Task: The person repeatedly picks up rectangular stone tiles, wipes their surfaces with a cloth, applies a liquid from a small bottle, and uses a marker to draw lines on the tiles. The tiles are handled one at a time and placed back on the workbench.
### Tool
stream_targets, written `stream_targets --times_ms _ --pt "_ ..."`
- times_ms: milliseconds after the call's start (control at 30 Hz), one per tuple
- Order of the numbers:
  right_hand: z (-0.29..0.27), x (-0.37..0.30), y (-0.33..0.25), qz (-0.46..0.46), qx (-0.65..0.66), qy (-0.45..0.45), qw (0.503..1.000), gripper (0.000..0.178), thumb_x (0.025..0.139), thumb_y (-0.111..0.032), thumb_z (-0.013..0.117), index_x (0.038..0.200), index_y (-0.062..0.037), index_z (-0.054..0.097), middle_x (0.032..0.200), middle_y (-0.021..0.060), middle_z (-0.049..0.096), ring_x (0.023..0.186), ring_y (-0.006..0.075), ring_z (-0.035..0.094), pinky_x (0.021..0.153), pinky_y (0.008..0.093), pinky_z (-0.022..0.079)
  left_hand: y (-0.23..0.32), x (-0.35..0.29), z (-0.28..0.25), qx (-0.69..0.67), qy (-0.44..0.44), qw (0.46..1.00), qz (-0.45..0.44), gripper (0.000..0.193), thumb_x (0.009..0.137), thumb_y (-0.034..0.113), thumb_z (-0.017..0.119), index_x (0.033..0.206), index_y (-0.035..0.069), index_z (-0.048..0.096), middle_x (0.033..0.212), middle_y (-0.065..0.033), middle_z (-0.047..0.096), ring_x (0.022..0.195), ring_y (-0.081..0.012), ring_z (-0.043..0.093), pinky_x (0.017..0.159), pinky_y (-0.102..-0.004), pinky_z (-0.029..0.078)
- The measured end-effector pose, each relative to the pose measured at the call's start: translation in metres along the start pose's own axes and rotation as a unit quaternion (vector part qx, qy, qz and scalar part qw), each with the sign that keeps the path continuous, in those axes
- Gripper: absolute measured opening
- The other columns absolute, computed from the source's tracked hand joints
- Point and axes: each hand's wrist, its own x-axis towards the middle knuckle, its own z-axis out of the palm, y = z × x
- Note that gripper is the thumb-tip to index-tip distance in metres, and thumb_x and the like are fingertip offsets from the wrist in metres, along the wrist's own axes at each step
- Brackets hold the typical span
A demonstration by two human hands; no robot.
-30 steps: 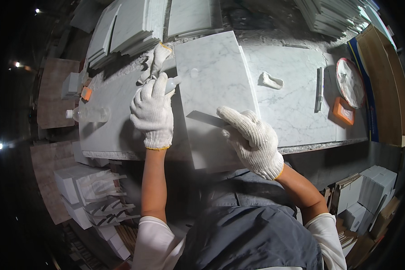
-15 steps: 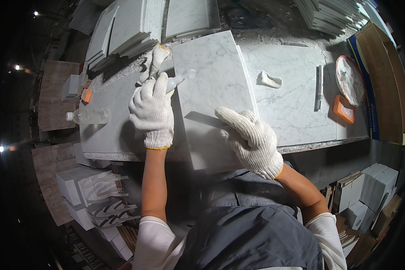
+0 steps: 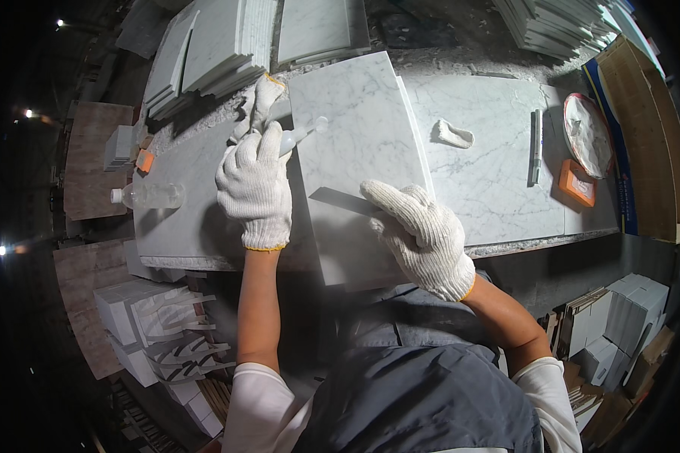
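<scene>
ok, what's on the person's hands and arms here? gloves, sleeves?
Both the left hand and right hand wear white knitted cotton gloves with yellow-trimmed cuffs. Forearms are bare; white sleeves start near the elbows, under a dark grey apron or vest.

Two gloved hands (image 3: 255,185) (white), one bottle (image 3: 149,195), one plate (image 3: 586,134).

Left hand (image 3: 255,183): white knitted cotton glove, fingers curled closed, knuckles up, fingertips pointing away from the body. Left forearm: bare, running almost straight up from the lower edge, white sleeve at the upper arm.

Right hand (image 3: 423,235): white knitted cotton glove, palm down, fingers extended leftward, pressed flat. Right forearm: bare, angled in from lower right, elbow bent.
</scene>
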Motion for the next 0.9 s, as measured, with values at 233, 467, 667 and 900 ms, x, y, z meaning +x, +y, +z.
stream_targets --times_ms 233,467,667,900 --pt "-0.0003 0.0007 -0.0003 -0.005 0.010 0.003 1.000 0.050 0.086 -0.006 0.078 0.134 -0.0134 0.067 0.093 0.0099 0.068 0.075 0.0279 0.066 0.068 0.0353 0.054 0.0017 0.0003 -0.0007 0.012 -0.010 1.000 -0.008 0.051 0.076 0.033 0.083 0.125 0.033 0.068 0.113 0.0051 0.064 0.109 -0.0208 0.063 0.098 -0.0425 0.051" --pt "-0.0020 0.0007 -0.0011 0.001 0.010 -0.004 1.000 0.050 0.086 -0.007 0.078 0.134 -0.0132 0.067 0.092 0.0100 0.067 0.074 0.0280 0.065 0.068 0.0352 0.053 0.0020 0.0015 -0.0011 -0.002 -0.005 1.000 -0.002 0.049 0.075 0.031 0.084 0.122 0.031 0.070 0.109 0.0042 0.066 0.105 -0.0212 0.064 0.096 -0.0433 0.052" --pt "-0.0012 0.0017 -0.0021 0.002 0.008 -0.003 1.000 0.049 0.087 -0.007 0.078 0.134 -0.0135 0.067 0.092 0.0103 0.067 0.075 0.0286 0.065 0.068 0.0357 0.053 0.0007 0.0021 -0.0016 -0.013 -0.005 1.000 0.002 0.048 0.077 0.031 0.083 0.123 0.030 0.070 0.110 0.0039 0.067 0.106 -0.0216 0.065 0.096 -0.0436 0.052" --pt "-0.0031 0.0028 -0.0026 0.005 0.032 -0.006 0.999 0.048 0.088 -0.004 0.075 0.134 -0.0111 0.066 0.094 0.0113 0.068 0.076 0.0289 0.065 0.069 0.0349 0.053 0.0043 0.0004 -0.0052 -0.065 -0.017 0.997 -0.040 0.046 0.082 0.029 0.081 0.126 0.027 0.070 0.114 -0.0010 0.068 0.108 -0.0270 0.064 0.097 -0.0440 0.051"
